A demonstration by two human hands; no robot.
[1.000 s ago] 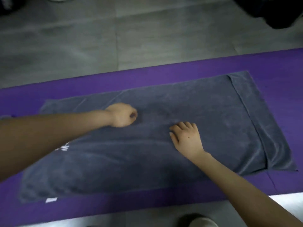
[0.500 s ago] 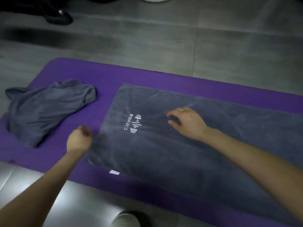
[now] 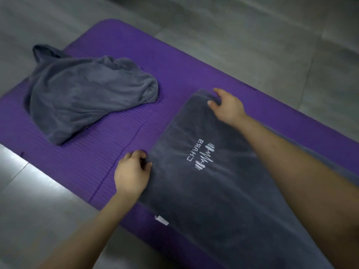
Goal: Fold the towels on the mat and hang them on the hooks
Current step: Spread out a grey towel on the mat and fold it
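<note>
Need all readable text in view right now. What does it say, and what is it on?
"CHAR…": white embroidery on the flat towel, next to a waveform logo; the last letters are unclear.
Tag at that towel's edge: nothing legible.
Crumpled towel: no text.

We find a bare strip of purple mat (image 3: 116, 136) between the crumpled towel (image 3: 87, 98) and the flat towel (image 3: 223, 191), free for a hand. Our left hand (image 3: 132, 175) and right hand (image 3: 227, 107) grip the flat towel's short edge, crowding it. The grey floor (image 3: 252, 45) around seems open, though blurred.
</note>
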